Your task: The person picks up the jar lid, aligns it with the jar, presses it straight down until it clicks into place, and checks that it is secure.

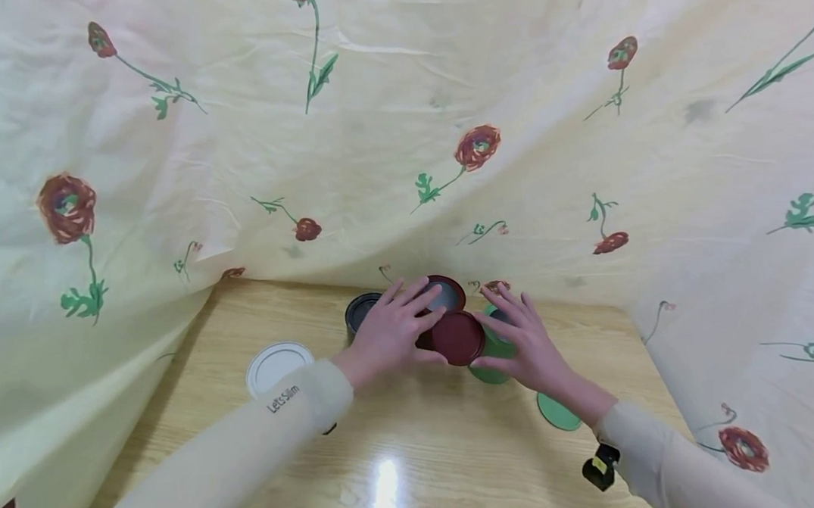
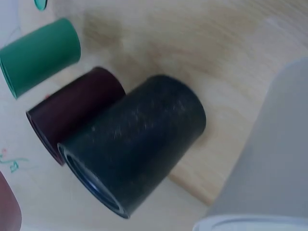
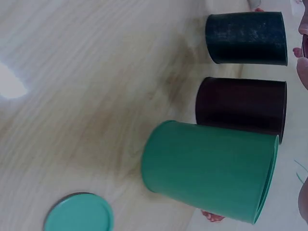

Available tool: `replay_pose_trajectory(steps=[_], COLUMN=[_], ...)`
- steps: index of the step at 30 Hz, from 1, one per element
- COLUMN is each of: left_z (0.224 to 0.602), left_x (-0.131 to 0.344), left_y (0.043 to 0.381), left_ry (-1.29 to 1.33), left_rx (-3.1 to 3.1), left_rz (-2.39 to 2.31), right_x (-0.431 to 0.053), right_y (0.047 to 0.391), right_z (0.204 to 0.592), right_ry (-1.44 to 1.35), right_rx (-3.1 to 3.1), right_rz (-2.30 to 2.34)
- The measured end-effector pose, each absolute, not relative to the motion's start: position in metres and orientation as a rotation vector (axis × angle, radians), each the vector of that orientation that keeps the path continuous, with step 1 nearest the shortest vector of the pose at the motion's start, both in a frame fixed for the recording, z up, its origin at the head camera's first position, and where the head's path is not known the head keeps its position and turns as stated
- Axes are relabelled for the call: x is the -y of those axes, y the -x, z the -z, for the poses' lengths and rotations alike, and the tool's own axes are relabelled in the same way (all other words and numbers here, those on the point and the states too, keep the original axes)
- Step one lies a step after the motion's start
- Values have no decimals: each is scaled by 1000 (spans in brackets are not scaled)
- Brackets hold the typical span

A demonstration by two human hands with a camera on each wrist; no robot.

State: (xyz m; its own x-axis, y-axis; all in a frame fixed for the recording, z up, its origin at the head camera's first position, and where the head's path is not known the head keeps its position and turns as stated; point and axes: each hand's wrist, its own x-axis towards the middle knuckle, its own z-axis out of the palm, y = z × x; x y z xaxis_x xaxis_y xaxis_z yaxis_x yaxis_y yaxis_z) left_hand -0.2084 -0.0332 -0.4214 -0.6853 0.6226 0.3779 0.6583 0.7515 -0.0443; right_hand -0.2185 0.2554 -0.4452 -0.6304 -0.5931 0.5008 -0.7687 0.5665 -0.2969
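Lid (image 1: 458, 338) (dark red) between fingers (image 1: 499, 365)

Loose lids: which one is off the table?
The dark red lid, held between the left hand and right hand; the green lid lies flat on the table.

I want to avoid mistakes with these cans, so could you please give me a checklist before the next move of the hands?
1. Dark red can stands upright on the table: ok.
2. Its mouth is uncovered: ok.
3. Left hand and right hand hold the dark red lid by its edge: ok.
4. Lid lined up over the mouth: not ok, it shows nearer the person in the head view.
5. Lid level: cannot tell.
6. Green lid away from the dark red can: ok.
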Motion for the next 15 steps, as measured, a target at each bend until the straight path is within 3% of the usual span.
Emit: replay_pose_trajectory(steps=[15], left_z=[412], left_x=[39], left_y=[243], left_ry=[937], left_rx=[2626], left_rz=[1], right_x=[-244], right_y=[253], right_z=[435], right_ry=[-1106], right_rx=[2467], right_rz=[-695])
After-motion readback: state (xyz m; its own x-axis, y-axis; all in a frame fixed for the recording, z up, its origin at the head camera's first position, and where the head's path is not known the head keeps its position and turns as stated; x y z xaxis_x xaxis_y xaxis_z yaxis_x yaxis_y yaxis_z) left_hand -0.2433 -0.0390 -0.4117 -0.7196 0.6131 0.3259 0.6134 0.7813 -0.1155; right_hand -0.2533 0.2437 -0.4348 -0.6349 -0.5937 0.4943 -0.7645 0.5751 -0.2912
